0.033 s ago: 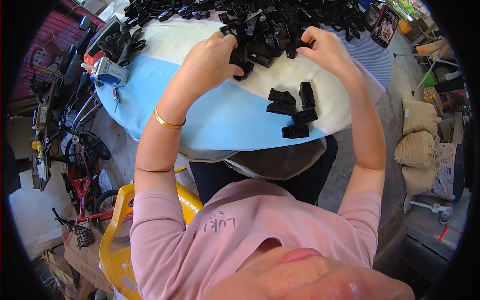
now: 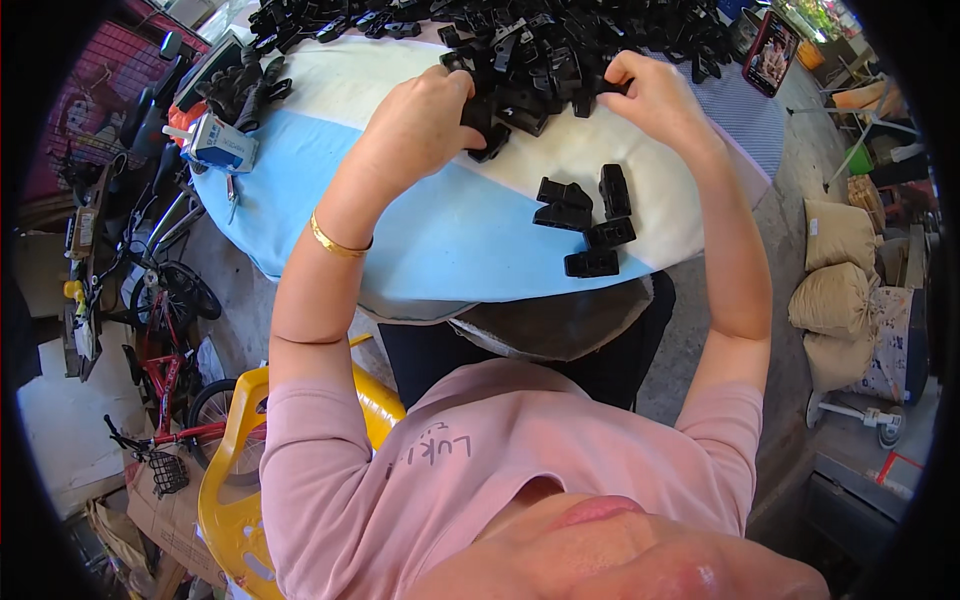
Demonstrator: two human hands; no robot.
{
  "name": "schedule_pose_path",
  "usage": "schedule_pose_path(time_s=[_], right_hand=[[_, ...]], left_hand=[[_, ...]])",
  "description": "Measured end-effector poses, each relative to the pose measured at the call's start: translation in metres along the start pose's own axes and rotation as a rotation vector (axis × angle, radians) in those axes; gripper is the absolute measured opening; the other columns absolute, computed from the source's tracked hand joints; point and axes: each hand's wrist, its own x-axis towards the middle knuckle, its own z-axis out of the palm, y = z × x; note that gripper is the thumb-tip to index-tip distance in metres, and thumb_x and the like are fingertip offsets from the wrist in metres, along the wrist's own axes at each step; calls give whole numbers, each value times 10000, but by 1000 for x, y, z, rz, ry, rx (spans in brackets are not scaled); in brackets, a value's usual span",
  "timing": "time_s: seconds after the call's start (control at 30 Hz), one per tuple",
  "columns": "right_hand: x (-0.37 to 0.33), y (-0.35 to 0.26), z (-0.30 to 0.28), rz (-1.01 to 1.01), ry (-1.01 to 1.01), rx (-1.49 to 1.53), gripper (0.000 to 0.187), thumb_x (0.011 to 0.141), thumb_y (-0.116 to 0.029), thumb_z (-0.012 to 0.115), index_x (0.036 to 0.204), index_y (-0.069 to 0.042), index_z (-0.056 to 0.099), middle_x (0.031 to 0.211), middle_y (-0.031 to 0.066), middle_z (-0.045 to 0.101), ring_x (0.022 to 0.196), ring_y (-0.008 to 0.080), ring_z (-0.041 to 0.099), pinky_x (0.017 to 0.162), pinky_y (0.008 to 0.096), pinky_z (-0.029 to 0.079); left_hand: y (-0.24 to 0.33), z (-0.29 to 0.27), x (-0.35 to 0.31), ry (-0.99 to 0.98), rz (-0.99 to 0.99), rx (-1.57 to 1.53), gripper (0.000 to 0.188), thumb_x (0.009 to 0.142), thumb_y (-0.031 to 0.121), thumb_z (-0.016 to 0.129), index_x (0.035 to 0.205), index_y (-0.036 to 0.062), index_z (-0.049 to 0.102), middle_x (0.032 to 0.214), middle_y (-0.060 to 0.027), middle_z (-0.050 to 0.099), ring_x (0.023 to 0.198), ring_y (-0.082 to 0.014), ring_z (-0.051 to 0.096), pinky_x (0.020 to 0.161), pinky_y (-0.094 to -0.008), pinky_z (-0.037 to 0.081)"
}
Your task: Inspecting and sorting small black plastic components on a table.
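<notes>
My left hand [image 2: 418, 118] curls around a black plastic part [image 2: 481, 112] at the near edge of a heap of similar parts [image 2: 545, 65]. Its thumb points right, close to another dark block [image 2: 490, 146]. On the heap's right side my right hand [image 2: 650, 98] has its thumb and forefinger bent toward each other around a small black plastic part [image 2: 612, 87], which is only partly visible. Nearer to me, several black blocks [image 2: 590, 262] lie apart from the heap on the cream and blue cloth [image 2: 420, 255].
Black gloves [image 2: 240, 92], a blue and white carton [image 2: 222, 145] and a small metal tool [image 2: 232, 190] lie at the table's left. A phone [image 2: 770, 52] stands at the far right. Beside me are a yellow plastic chair [image 2: 225, 490], a red bicycle [image 2: 180, 435] and tan sacks [image 2: 835, 300].
My right thumb and forefinger have shifted very slightly, and a little more of the black part shows between them. My left hand and the loose blocks stay in place.
</notes>
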Motion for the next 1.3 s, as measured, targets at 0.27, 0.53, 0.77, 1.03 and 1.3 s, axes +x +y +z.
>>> schedule_pose_path(time_s=[0.27,0.53,0.77,1.03,1.3], right_hand=[[8,-49,-13,-5,-72,1284,280,837,5,543,1116,4,517,975,73,580,775,161,630,682,244,527],[-8,-72,26,-549,284,890,317,754,59,621,1066,27,578,1064,100,595,1017,179,559,898,287,433],[-8,-64,31,-376,445,632,285,729,-11,679,1011,-36,641,985,66,636,877,132,604,780,240,477],[-12,-64,27,-181,312,1014,288,769,-30,673,1054,-30,634,970,50,651,827,106,601,738,222,480],[-13,-65,26,-576,656,160,314,748,-21,676,1057,-33,622,983,87,654,882,198,629,767,284,495]], left_hand=[[-5,1,15,76,50,-292,311,708,116,692,984,13,592,851,-145,577,750,-267,597,683,-351,479],[13,24,19,35,-455,-1703,233,910,97,455,1091,-45,492,972,-142,565,864,-249,623,794,-331,550],[24,16,12,-52,-433,-2071,330,933,130,417,1217,-38,417,1059,-147,558,962,-269,589,893,-352,494],[19,26,16,34,-254,-1737,326,883,56,544,1193,0,460,925,-84,585,879,-182,623,840,-276,532],[28,27,14,113,-207,-1656,376,858,105,601,1193,-26,495,954,-90,604,878,-144,611,825,-260,527]])
